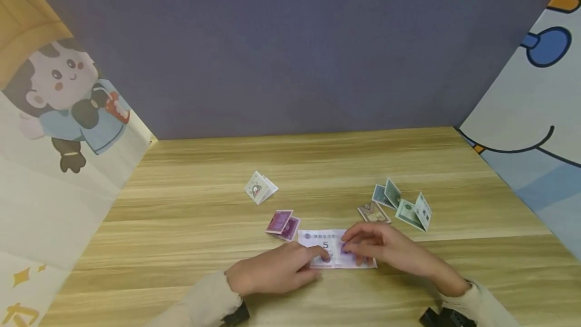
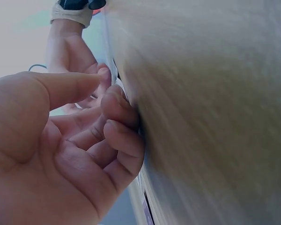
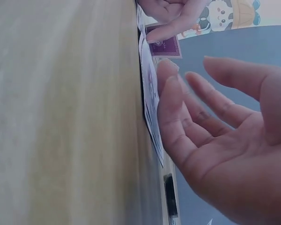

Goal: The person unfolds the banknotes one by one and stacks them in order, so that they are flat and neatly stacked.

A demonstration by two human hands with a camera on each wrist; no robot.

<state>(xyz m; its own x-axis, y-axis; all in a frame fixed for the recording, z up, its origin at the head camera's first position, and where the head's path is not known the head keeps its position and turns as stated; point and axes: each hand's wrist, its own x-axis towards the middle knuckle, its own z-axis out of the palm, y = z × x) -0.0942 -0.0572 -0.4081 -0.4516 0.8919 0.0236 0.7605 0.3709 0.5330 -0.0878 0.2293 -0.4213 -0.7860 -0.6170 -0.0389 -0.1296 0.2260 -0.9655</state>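
Note:
A pale purple play banknote (image 1: 333, 237) printed with a 5 lies unfolded on the wooden table, a crease down its middle. My left hand (image 1: 283, 266) rests at its left half, one fingertip pressing on the paper and the other fingers loosely bent. Over the right half is my right hand (image 1: 386, 246), its relaxed fingertips touching the note and covering part of the print. In the right wrist view, the note (image 3: 151, 96) lies under the bent fingers, with the thumb (image 3: 234, 75) held apart from them.
Folded notes stand around: a magenta one (image 1: 279, 222) at the left, a whitish one (image 1: 257, 188) farther back, a brown one (image 1: 373, 213) beyond the right hand, a dark green one (image 1: 392, 194) and a lighter green one (image 1: 410, 213) at the right. A grey panel (image 1: 299, 54) backs the table.

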